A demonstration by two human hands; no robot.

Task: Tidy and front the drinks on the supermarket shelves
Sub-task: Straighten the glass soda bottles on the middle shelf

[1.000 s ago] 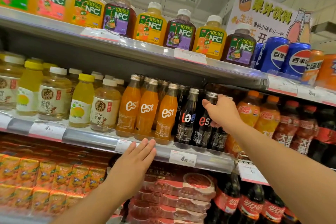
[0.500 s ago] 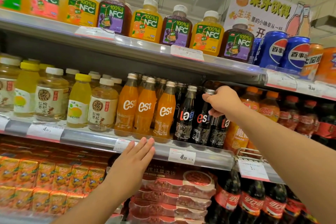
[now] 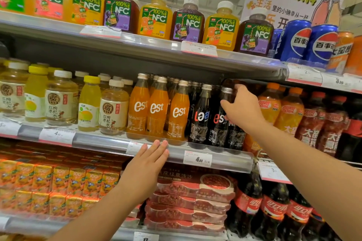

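Note:
On the middle shelf [image 3: 109, 140] stand three orange est bottles [image 3: 156, 110] and, right of them, dark est cola bottles [image 3: 200, 115] in a front row. My right hand [image 3: 242, 106] grips the neck of the rightmost dark est bottle [image 3: 235, 137], whose lower body shows under my wrist. The neighbouring dark bottle [image 3: 218, 119] has its label facing out; the one left of it shows its label turned. My left hand [image 3: 146, 166] lies flat with straight fingers against the shelf's front rail, just below the orange bottles.
Pale tea and yellow juice bottles [image 3: 60, 100] fill the shelf's left part, orange and red soda bottles [image 3: 290, 109] its right. NFC juice bottles [image 3: 188, 21] and Pepsi cans [image 3: 295, 41] stand on the top shelf. Juice cartons [image 3: 58, 184], red packs [image 3: 194, 191] and cola bottles [image 3: 274, 209] sit below.
My right hand has stayed on the rightmost dark bottle's neck, shifting only slightly. My left hand remains flat on the rail. The view has tilted a little.

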